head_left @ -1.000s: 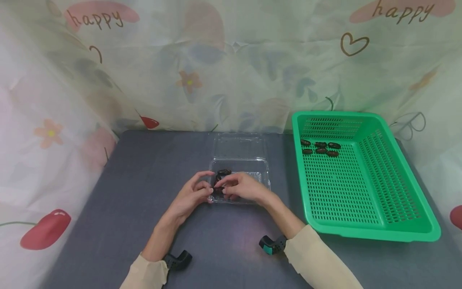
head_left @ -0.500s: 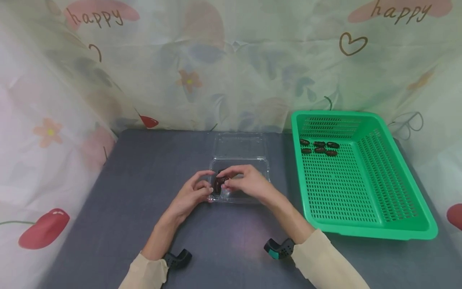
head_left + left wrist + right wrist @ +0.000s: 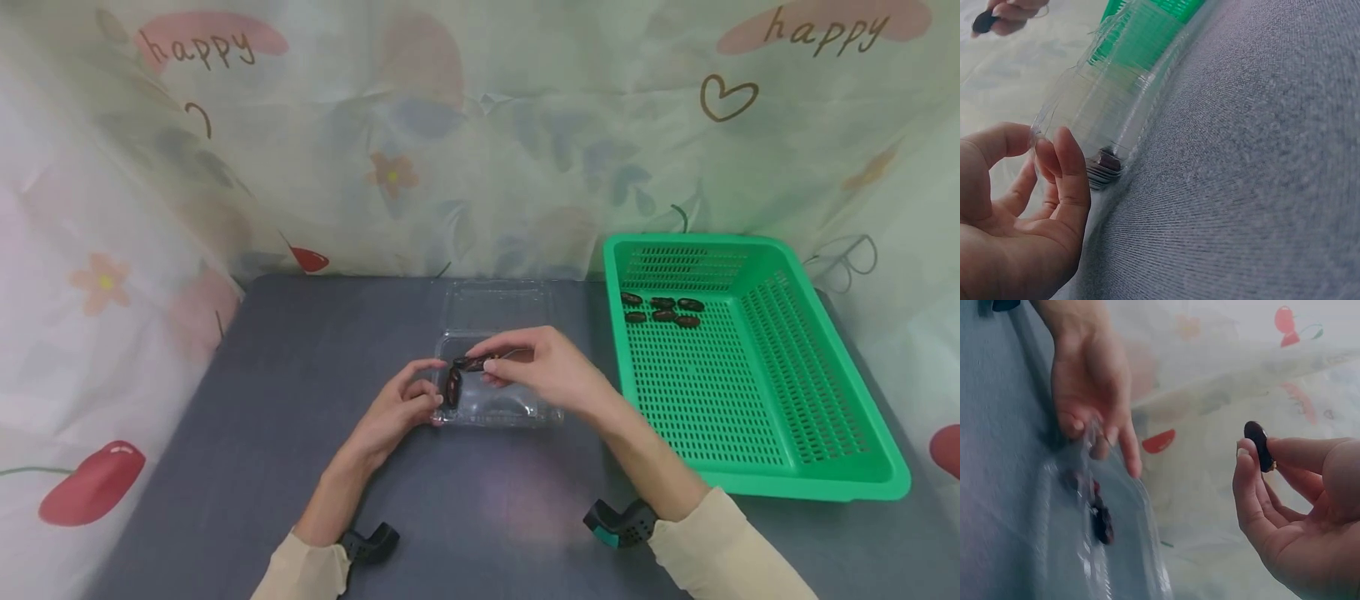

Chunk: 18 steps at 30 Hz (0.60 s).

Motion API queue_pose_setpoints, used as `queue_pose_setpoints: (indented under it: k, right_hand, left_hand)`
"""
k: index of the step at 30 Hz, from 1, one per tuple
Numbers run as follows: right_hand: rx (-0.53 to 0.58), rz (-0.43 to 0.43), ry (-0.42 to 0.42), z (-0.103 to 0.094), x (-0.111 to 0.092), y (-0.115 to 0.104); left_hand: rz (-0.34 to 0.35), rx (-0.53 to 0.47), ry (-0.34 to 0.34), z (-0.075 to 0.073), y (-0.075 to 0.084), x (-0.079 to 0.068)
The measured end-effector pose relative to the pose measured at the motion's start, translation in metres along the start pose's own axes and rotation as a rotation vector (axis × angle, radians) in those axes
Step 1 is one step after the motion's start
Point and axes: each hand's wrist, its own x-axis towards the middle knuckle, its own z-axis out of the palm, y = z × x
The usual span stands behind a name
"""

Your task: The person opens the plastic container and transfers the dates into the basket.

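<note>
Right hand: thumb and fingers clamped on a date, one end standing clear of the fingertips in the right wrist view. There the date's long axis runs steep, slightly slanted, and it is raised well clear of the box. In the head view the date sits over the box's rear left part; its outline is hard to part from a dark shape beneath, probably another date. Key relation: a box date lies left of the right fingers and nearer the body, along the left wall, long axis running front to back; the left hand is the nearer one to it. The left fingers are pinched on the box's left edge, thumb low. Exact count of dates in the box: cannot tell, right wrist view blurred there. Box is clear, seemingly plastic; its lid lies folded open behind it on the grey surface. To the right, well apart from the left hand, stands the green basket, with six basket dates in two rows toward its rear left corner. Black bands at both wrists, the right one with a teal patch. Writing: "happy" appears twice on the cloth behind, upper left and upper right, with a drawn heart under the right one. No brand or label legible.
</note>
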Motion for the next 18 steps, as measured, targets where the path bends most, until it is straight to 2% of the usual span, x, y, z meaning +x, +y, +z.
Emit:
queue_pose_setpoints:
  k: [8, 18]
  right_hand:
    - [-0.086, -0.001, 0.012, -0.038, -0.018, -0.005]
    - [-0.075, 0.019, 0.057, -0.084, -0.026, -0.003]
  left_hand:
    - [0.013, -0.005, -0.004, 0.001, 0.000, -0.002]
    - [0.007, 0.018, -0.018, 0.003, 0.004, -0.004]
